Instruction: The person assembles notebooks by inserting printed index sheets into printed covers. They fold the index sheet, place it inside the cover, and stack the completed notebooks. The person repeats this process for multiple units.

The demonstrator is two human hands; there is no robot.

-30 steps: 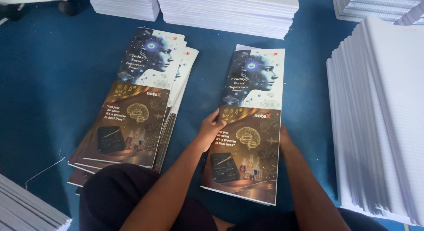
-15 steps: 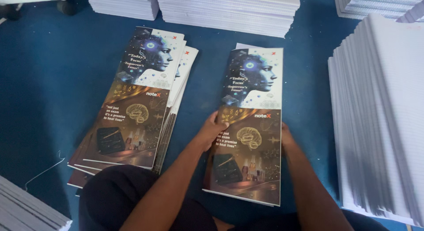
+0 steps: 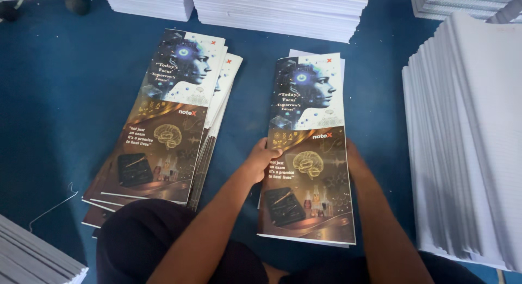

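blue carpet runs under white paper stacks (image 3: 467, 137) all around. left hand (image 3: 262, 163) curls its fingers over the near edge of a printed cover sheet (image 3: 309, 148); right hand (image 3: 352, 159) grips the far edge, fingers hidden beneath. a second cover pile (image 3: 163, 126) lies just beside.

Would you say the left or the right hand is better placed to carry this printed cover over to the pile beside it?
Probably the left hand: it grips the cover's left edge, the side facing the pile of covers. The right hand is mostly hidden behind the far edge.
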